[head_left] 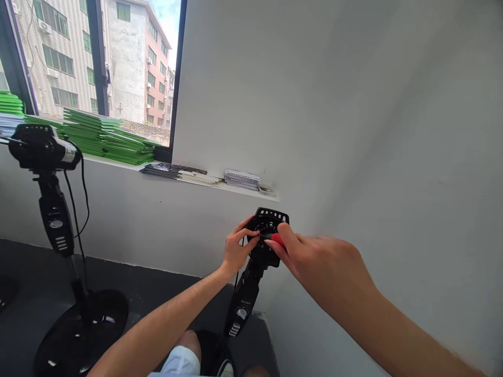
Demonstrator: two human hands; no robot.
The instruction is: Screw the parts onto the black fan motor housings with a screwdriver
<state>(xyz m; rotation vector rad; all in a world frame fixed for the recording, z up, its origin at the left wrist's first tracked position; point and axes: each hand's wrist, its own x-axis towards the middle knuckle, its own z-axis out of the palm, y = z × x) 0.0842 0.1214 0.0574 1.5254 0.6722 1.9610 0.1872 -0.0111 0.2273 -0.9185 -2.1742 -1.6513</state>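
In front of me a black pedestal fan [247,293] without a grille or blades leans slightly. Its motor housing [271,212] faces me. My right hand [310,251] is closed round a screwdriver with a red handle [278,239], its dark front end pointing left at the middle of the housing. My left hand [237,250] is at the housing's left side, thumb and forefinger pinched together at the screwdriver's front end. Whatever is between those fingertips is too small to make out.
To the left stands a second black pedestal fan [57,222] with a round base [102,319] and a hanging cord. Green stacked folders [98,136], leaflets [181,174], a paper stack [241,179] and a small clear tray [267,189] lie along the window ledge. A white wall [393,157] rises at the right.
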